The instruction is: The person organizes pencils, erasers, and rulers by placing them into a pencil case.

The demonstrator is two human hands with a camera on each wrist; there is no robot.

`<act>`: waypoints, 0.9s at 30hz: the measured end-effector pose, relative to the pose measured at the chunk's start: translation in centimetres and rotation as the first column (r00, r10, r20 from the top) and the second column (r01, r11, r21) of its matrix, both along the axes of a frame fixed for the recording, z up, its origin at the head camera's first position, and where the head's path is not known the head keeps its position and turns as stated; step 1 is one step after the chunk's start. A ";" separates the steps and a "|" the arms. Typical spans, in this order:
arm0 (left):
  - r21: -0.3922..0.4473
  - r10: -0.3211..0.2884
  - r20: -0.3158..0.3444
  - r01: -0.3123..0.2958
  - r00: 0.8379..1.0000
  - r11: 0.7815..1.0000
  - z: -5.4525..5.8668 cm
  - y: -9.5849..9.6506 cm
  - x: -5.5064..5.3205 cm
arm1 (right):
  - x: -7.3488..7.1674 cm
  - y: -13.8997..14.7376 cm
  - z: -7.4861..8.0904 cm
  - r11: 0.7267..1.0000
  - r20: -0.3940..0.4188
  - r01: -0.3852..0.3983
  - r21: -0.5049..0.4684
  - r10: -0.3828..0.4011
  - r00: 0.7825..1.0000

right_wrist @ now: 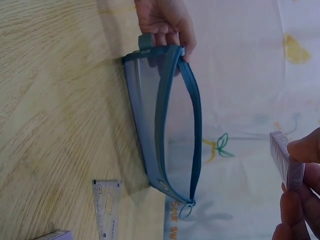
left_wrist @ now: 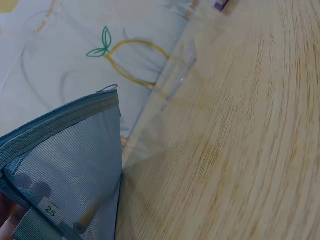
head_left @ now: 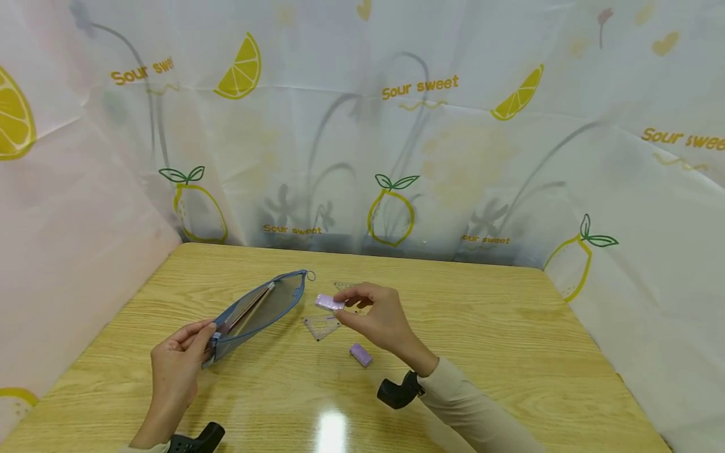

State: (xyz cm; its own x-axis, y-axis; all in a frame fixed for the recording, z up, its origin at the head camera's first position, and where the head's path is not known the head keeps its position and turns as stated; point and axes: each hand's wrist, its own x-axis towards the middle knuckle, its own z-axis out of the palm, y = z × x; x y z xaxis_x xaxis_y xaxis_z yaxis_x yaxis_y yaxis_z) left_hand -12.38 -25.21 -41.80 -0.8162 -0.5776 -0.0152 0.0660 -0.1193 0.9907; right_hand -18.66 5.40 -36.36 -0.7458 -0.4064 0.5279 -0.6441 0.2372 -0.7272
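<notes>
My left hand [head_left: 178,362] grips the near end of a blue mesh zip pencil pouch [head_left: 287,297], thumb on its edge. The pouch gapes along its zip, and slim sticks like pencils [head_left: 256,309] lie inside. Between thumb and fingers of my right hand [head_left: 378,314] is a small lilac eraser [head_left: 325,302], held above the table just right of the pouch. The right wrist view shows that eraser [right_wrist: 286,162] as a flat block with a printed side. A second purple eraser [head_left: 360,355] lies on the table below the right hand.
A clear triangular set square [head_left: 318,328] lies on the wooden table [head_left: 481,340] beside the pouch. Another clear drawing piece [head_left: 341,285] is behind the right hand, partly hidden. Lemon-printed sheeting [head_left: 317,138] hangs along the table's back and sides.
</notes>
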 end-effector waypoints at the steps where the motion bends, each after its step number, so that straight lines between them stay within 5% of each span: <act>1: -0.001 0.001 0.000 -0.001 1.000 1.000 0.0 0.0 0.0 | -0.1 -0.2 0.0 1.000 0.002 -0.005 -0.002 0.005 1.000; 5: -0.003 0.007 -0.002 -0.007 1.000 1.000 -0.1 0.0 0.0 | -0.2 -0.8 0.2 1.000 0.018 -0.028 -0.008 0.029 0.999; 11: -0.005 0.003 -0.014 -0.003 1.000 1.000 -0.2 0.0 -0.1 | 1.6 -1.3 3.0 0.999 0.031 -0.038 -0.010 0.038 0.999; 14: -0.010 -0.002 -0.023 0.002 1.000 1.000 -0.2 0.0 0.0 | 1.6 -1.4 3.3 0.999 0.033 -0.043 -0.014 0.043 0.999; 18: -0.011 -0.013 -0.027 0.013 1.000 1.000 -0.2 -0.1 0.0 | 1.2 -1.7 2.9 0.998 0.059 -0.054 -0.017 0.055 0.997; 27: 0.007 -0.021 -0.036 0.021 0.999 1.000 -0.3 -0.2 0.1 | -1.8 -2.5 -0.7 0.997 0.062 -0.078 -0.025 0.079 0.995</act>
State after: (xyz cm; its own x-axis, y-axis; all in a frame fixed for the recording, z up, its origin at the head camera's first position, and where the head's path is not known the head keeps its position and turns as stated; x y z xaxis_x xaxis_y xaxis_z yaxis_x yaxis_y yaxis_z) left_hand -12.30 -25.39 -42.10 -0.8282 -0.5603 0.0098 0.0984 -0.1282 0.9868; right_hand -20.44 2.88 -37.11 -0.7441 -0.4534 0.4906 -0.6127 0.1707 -0.7716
